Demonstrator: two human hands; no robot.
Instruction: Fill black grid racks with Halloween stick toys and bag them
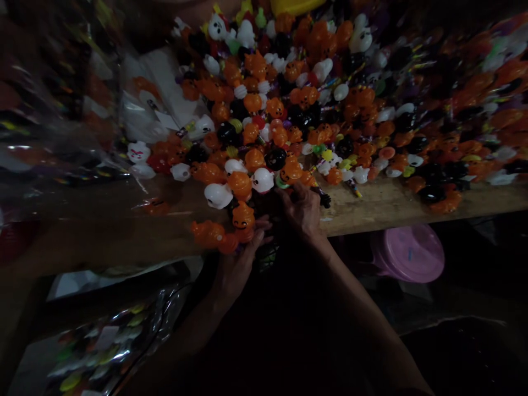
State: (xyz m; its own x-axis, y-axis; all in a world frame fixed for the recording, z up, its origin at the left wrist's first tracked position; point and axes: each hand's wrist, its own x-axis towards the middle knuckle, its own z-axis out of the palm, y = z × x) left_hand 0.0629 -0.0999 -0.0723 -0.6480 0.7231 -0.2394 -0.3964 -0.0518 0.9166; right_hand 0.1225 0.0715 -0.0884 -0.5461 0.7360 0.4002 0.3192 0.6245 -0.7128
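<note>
A heap of small plastic Halloween figures lies on the wooden table; some show striped sticks like pens. My left hand [243,256] is at the table's front edge, closed around a bunch of orange pumpkin-topped toys [243,217]; more orange heads [208,234] stick out to its left. Its fingertips point toward my right hand. With fingers bent, my right hand [304,212] rests at the heap's front, its fingertips on an orange pumpkin toy [291,168] with a pale green part below. A white ghost head [263,180] and a white skull-like head [218,196] lie near both hands.
Clear plastic bags [61,148] with figures cover the left side. The wooden table's edge [371,212] runs across in front of me. Below it are a pink plastic stool [414,253] at right and a bag of packed figures [103,341] at lower left.
</note>
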